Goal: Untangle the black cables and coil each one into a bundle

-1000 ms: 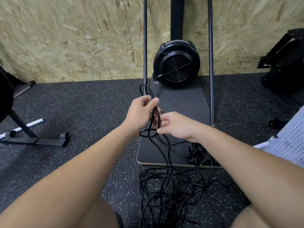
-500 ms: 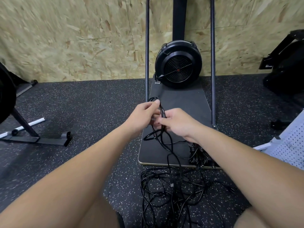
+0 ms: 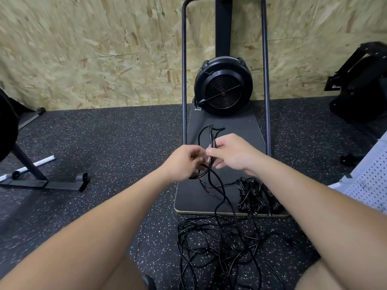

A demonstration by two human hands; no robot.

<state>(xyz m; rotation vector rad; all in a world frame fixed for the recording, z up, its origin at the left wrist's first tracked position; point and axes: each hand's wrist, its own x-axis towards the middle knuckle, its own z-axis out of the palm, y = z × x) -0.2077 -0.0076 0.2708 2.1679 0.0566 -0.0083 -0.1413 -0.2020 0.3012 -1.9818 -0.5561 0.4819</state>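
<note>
Both hands meet in mid-air over the dark base board [image 3: 240, 130]. My right hand [image 3: 232, 151] pinches a small looped bundle of black cable [image 3: 210, 136] whose loops stick up above the fingers. My left hand [image 3: 184, 159] grips the same cable just below, fingers curled round a strand. From there the cable runs down to a loose tangle of black cables [image 3: 219, 243] on the speckled floor between my knees. Three coiled, tied bundles [image 3: 254, 196] lie on the board's near right corner.
A black fan unit [image 3: 223, 86] with a tall metal frame [image 3: 184, 80] stands on the board against the chipboard wall. A black stand with a white tube [image 3: 44, 162] lies at left. Black equipment [image 3: 360, 84] and a white perforated panel [image 3: 368, 178] are at right.
The upright loops now sit in my right hand instead of the left. My left hand has dropped slightly and holds the strand below.
</note>
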